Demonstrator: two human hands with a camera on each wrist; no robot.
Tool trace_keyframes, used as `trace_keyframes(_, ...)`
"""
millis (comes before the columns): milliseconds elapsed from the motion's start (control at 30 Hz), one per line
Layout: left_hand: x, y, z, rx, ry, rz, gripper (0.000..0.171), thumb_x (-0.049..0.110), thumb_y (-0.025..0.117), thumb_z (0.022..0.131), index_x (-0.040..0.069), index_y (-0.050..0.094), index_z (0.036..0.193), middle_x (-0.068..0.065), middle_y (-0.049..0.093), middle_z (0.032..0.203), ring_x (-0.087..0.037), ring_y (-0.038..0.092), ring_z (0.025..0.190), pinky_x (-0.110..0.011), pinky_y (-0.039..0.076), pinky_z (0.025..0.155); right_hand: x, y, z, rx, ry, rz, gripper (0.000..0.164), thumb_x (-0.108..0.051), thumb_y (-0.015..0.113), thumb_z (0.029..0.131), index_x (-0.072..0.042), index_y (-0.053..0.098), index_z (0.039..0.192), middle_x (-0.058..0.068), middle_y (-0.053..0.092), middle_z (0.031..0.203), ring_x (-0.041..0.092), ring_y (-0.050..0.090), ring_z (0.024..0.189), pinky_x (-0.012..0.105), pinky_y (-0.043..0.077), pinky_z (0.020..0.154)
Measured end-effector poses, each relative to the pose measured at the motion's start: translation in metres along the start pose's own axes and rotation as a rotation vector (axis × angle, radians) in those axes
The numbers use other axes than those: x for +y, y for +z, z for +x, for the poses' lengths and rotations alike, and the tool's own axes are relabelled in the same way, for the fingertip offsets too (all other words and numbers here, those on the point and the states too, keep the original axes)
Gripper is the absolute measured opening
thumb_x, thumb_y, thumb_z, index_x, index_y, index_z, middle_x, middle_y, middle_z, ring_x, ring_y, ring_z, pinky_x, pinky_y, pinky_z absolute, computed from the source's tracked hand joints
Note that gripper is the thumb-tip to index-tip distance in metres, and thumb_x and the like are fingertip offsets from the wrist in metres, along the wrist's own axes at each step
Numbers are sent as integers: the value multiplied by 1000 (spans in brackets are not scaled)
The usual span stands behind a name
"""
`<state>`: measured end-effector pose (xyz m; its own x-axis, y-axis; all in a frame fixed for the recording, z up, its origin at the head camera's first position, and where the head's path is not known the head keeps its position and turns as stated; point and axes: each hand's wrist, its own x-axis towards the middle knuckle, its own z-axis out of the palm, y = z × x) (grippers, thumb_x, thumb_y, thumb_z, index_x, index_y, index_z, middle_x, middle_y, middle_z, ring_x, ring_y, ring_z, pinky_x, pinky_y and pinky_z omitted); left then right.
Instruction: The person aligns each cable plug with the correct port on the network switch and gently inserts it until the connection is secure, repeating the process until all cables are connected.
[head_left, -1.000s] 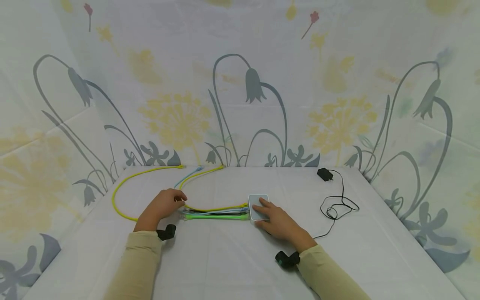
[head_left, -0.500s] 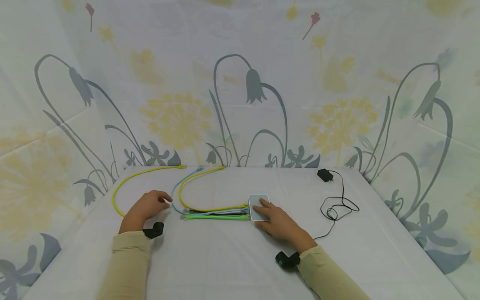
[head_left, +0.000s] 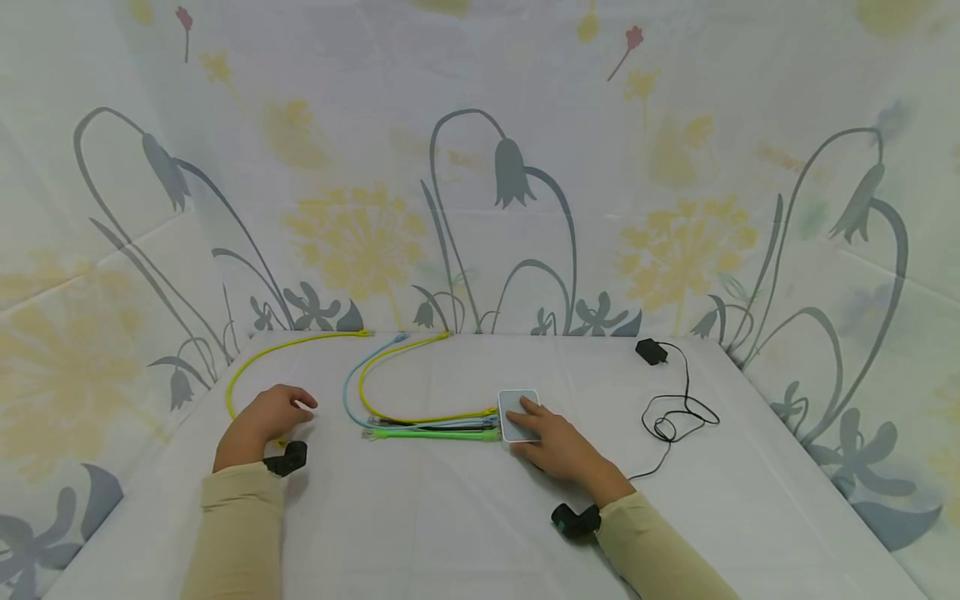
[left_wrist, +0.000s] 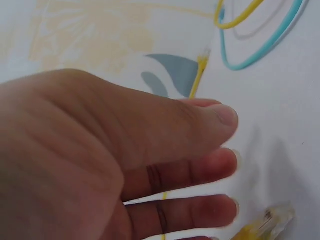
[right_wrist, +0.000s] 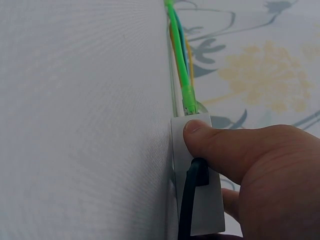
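Observation:
My right hand (head_left: 558, 446) holds a small white network switch (head_left: 512, 398) on the table, fingers spread over its top. In the right wrist view the thumb (right_wrist: 200, 137) presses its side, beside a plugged-in dark power cord (right_wrist: 186, 215). Green (head_left: 435, 435), light blue (head_left: 346, 393), black and yellow (head_left: 362, 385) Ethernet cables run left from the switch. My left hand (head_left: 262, 421), fingers loosely curled around nothing, hovers over a separate yellow Ethernet cable (head_left: 242, 367). Its clear plug (left_wrist: 270, 220) lies below the fingertips in the left wrist view.
A black power adapter (head_left: 651, 351) sits at the back right, its thin cord (head_left: 667, 425) looped on the table. The white-covered table (head_left: 420, 525) ends at a flower-printed curtain (head_left: 480, 250). Both wrists wear black cameras (head_left: 576, 521).
My left hand has moved left, away from the left end of the cable bundle, uncovering the light blue cable's bend. The right hand has stayed on the switch.

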<state>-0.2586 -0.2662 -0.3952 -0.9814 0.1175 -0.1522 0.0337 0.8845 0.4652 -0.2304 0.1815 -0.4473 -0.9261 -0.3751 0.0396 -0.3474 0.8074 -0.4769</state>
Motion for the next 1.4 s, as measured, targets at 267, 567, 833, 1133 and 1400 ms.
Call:
trace_keyframes(267,-14,-7,-10,-31,-104,-76,28,13,59,90,-2,65,113,-8,61,81,-19,53,70,-30,42,65,1,1,0,3,-10,-8,53,-37,64,93,-24,51,143,7,31,158,37,34,142,56,34,111)
trace_keyframes(567,-26,-12,-16,-67,-146,-150,28,9,58,90,-5,64,113,-3,57,72,-16,48,61,-28,39,58,2,2,1,6,-5,-3,53,-38,64,93,-24,51,142,7,31,158,36,34,142,56,34,111)
trace_keyframes(833,-31,-11,-18,-85,-124,-145,37,-1,48,81,-3,65,112,0,57,65,-13,45,54,-26,39,56,2,2,1,3,1,-4,53,-38,64,93,-25,51,142,6,30,158,36,33,143,56,34,111)
trace_keyframes(1133,-31,-10,-16,-81,-68,-102,26,-4,53,81,-4,65,104,-18,63,98,-22,56,81,-29,45,67,1,0,-1,2,-11,0,54,-36,65,92,-23,51,142,8,31,158,37,34,142,56,34,111)
trace_keyframes(1400,-33,-6,-14,-62,-109,-136,25,-5,61,78,-3,66,102,-16,64,98,-25,56,86,-32,46,71,1,0,-1,7,-16,-9,53,-37,64,93,-23,51,142,8,32,158,37,34,142,56,34,111)
